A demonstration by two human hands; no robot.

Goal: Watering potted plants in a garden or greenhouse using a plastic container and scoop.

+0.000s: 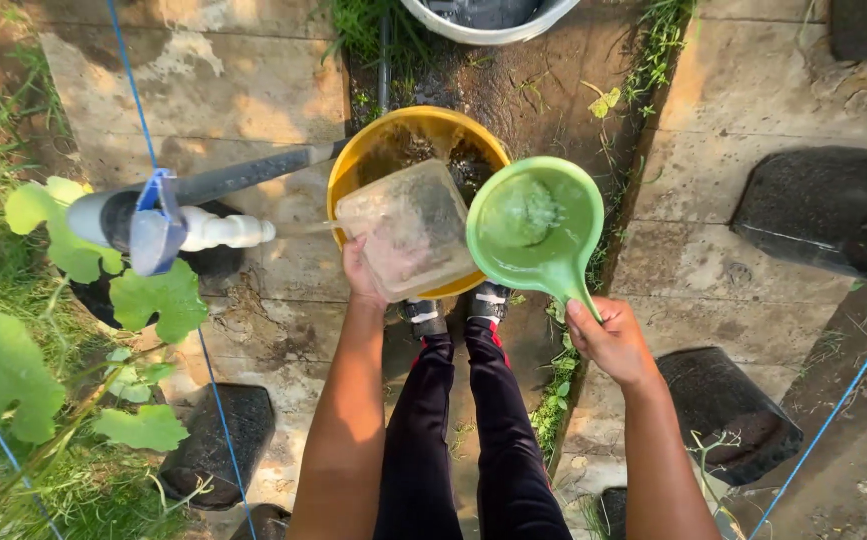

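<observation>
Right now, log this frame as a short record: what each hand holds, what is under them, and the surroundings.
left hand: grips a clear plastic container, tilted, over the bucket
right hand: holds the handle of a green scoop with water in its bowl
below: yellow bucket on the ground, in front of the person's shoes
left side: grey pipe with a white tap, blue strings, broad green leaves
around: black grow bags on concrete slabs
</observation>
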